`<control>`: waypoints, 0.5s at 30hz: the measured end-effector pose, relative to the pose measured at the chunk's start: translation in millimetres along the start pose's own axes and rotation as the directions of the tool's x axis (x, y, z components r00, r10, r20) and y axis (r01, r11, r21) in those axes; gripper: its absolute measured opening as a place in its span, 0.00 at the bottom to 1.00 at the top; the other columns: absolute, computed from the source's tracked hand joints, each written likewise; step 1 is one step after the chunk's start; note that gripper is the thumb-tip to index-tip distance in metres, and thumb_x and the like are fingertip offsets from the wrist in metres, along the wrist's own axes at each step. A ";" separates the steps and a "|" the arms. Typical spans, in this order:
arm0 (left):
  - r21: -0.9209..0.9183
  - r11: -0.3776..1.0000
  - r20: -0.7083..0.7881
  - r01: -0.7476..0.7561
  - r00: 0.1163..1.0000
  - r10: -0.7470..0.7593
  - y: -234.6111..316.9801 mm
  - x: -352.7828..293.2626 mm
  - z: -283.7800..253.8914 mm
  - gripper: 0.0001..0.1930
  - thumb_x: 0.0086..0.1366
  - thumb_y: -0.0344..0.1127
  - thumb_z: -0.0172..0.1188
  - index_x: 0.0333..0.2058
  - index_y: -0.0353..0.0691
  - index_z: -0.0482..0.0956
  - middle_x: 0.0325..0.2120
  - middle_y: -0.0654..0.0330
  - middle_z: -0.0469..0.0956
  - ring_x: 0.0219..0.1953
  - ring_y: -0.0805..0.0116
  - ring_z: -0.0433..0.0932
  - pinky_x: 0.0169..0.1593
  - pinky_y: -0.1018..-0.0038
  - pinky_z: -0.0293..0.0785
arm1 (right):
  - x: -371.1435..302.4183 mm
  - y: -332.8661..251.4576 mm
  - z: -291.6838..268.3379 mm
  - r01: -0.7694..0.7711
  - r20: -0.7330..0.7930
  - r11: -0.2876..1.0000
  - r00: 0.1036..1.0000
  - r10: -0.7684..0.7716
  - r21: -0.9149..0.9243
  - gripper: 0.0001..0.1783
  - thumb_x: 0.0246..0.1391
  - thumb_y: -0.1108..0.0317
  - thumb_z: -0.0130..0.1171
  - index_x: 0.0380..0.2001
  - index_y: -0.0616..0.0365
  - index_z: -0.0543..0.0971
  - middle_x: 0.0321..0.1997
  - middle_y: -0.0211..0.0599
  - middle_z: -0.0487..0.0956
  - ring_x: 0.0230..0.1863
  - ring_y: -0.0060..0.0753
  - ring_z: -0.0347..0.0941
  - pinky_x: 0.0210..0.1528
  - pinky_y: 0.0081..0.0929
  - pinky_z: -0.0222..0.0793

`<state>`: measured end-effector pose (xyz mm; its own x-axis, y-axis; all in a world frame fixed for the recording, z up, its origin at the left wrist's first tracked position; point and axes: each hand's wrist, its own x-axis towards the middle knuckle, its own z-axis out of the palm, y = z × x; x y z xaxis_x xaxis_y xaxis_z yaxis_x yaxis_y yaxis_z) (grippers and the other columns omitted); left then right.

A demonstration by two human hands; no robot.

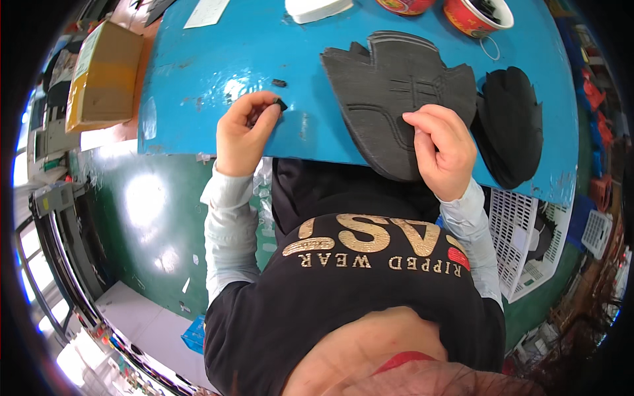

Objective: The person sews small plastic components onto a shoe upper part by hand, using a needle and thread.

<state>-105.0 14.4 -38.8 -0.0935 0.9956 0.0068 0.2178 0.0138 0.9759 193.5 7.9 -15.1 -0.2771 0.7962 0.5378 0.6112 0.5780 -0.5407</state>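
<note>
My left hand (243, 132) is closed in a pinch above the blue table (191, 125). A small black piece (282, 104) sticks out between its thumb and fingertips. Another small black piece (279, 83) lies on the table just beyond that hand. To the right is a large, flat black panel (373, 79) with a notched outline and moulded grooves, reaching over the near table edge. Over its right part rests my right hand (448, 152), fingers bent and thumb slightly apart from the index finger. Nothing shows in that hand.
More black shaped pieces (512, 132) are stacked at the right. At the far edge stand a red-and-white tub (472, 23) with black bits, another red tub (404, 5) and a white object (318, 9). A cardboard box (105, 76) is left; a white basket (512, 244) sits below right.
</note>
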 end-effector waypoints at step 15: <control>-0.565 0.822 0.256 0.065 0.962 0.099 37.5 -18.6 49.4 0.14 0.65 0.19 0.56 0.49 0.31 0.76 0.39 0.52 0.82 0.41 0.68 0.81 0.49 0.74 0.77 | -5.6 -9.1 -4.9 -0.203 -0.121 0.885 0.954 0.276 0.418 0.10 0.54 0.82 0.61 0.39 0.62 0.76 0.42 0.38 0.79 0.34 0.19 0.74 0.36 0.17 0.71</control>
<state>-47.1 1.0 -13.1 0.1802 0.9825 0.0478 -0.3760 0.0239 0.9263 193.1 -2.7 -10.0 -0.0059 0.8970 0.4419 0.2876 0.4248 -0.8584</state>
